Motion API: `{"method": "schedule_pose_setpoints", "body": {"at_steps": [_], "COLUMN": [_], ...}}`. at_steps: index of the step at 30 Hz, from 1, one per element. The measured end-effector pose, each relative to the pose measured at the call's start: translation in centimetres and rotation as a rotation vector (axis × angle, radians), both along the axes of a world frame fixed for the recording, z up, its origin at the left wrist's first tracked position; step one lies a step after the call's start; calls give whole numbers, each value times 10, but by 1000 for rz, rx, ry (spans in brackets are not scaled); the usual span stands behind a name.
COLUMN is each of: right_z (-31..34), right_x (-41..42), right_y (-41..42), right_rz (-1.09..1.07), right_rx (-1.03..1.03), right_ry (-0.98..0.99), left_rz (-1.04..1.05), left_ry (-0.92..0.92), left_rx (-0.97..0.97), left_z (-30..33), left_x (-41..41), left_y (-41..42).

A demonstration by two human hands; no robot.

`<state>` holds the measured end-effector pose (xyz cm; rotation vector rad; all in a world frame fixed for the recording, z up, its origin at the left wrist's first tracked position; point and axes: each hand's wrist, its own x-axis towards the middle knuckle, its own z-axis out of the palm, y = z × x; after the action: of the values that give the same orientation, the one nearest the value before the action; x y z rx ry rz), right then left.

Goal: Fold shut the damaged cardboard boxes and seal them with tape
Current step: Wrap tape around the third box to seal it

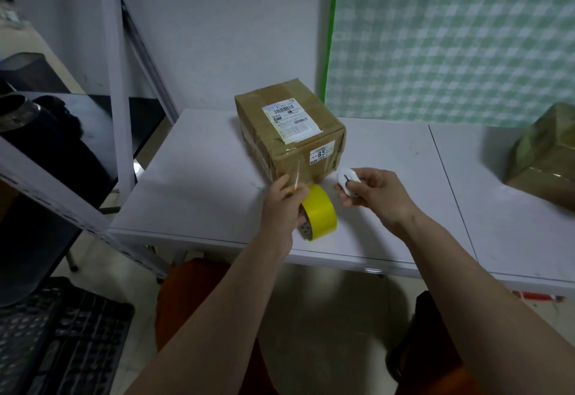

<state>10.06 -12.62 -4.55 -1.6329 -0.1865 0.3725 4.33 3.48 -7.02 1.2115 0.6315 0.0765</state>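
Note:
A closed brown cardboard box [289, 136] with shipping labels stands on the white table [199, 183]. Just in front of it my left hand [280, 208] grips a roll of yellow tape [320, 211], and a clear strip runs from the roll up the box's front corner. My right hand [373, 195] holds a small white oval cutter [348, 179] to the right of the roll, near the box's lower front edge.
A second brown box [544, 158] sits at the table's far right. A dark shelf unit [56, 158] stands to the left, a black crate [62, 332] is on the floor, and a green checked cloth [451, 40] hangs behind.

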Motion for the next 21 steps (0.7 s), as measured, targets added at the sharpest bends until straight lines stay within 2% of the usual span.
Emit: {"method": "schedule_pose_setpoints", "body": {"at_steps": [3, 6, 9, 12, 17, 21], "right_z": [9, 13, 11, 8, 9, 9], "right_x": [1, 4, 4, 4, 7, 7], "right_y": [16, 30, 40, 49, 58, 65], "right_rz": [7, 13, 60, 167, 237, 274], "right_rx": [-110, -312, -529, -588, -667, -705], "right_ry": [-164, -373, -664, -949, -1133, -1201], "left_rz": [54, 108, 146, 178, 156, 150], "left_ry": [38, 44, 43, 38, 37, 40], "left_rx": [-58, -120, -167, -140, -120, -125], "left_z": [0, -1, -2, -7, -9, -7], "left_x": [2, 5, 7, 9, 10, 10], "left_y": [1, 3, 2, 1, 3, 5]}}
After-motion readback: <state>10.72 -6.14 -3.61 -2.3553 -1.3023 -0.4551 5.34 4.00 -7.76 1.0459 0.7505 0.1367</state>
